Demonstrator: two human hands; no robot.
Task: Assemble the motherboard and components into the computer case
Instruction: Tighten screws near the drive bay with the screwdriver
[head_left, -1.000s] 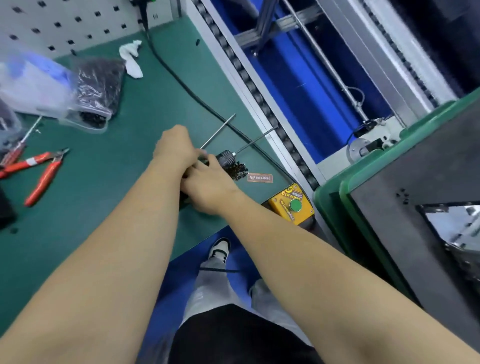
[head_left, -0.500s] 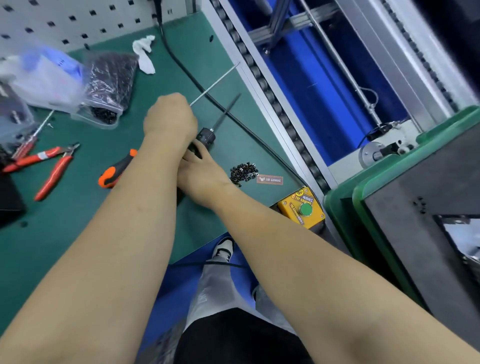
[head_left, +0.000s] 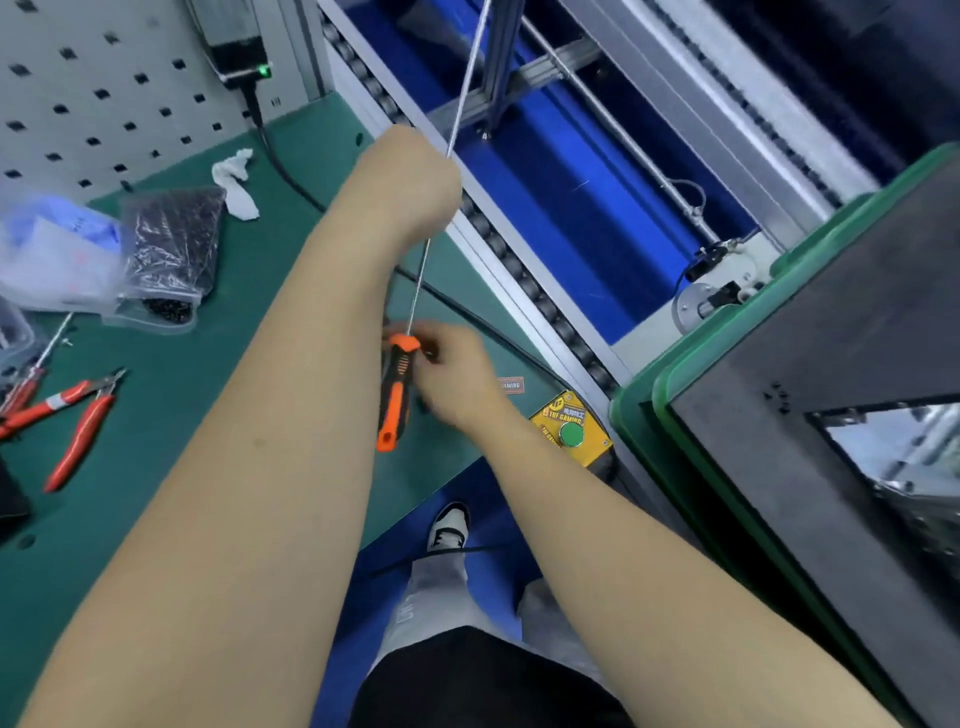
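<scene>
the left hand (head_left: 410, 182) is raised above the green mat (head_left: 171, 467), fingers closed round the long metal shaft of a screwdriver (head_left: 396, 395) whose orange-and-black handle hangs below. the right hand (head_left: 452, 374) is blurred, curled at the top of that handle; its exact grip cannot be told. red pliers (head_left: 78, 415) and a bag of screws (head_left: 166, 254) lie left. the computer case (head_left: 831, 415) sits right, in a green tray (head_left: 727, 332).
</scene>
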